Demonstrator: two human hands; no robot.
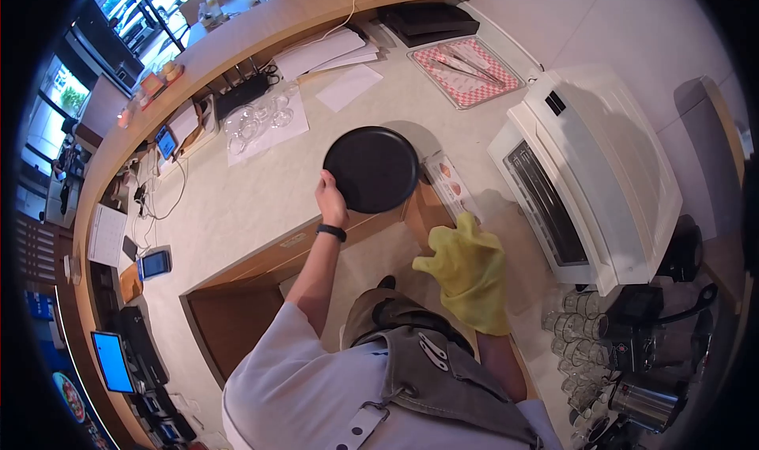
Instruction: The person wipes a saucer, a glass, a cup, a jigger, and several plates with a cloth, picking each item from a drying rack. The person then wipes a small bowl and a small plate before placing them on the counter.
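Observation:
A round black plate [371, 169] is held by its left edge in my left hand [332, 201], with the thumb on the rim. The plate is over the counter edge. My right hand [470, 268] has a yellow cloth [478, 280] draped over it, which hides most of the fingers. Beyond that hand lies a narrow card with printed pictures [452, 183]. Plate and cloth are apart.
A white toaster oven [593, 181] stands at the right, with stacked glasses [581, 331] and a metal pitcher [648, 402] below it. A tray with checkered paper and tongs [466, 69] is further back. Glassware [257, 122] sits on paper at the back left.

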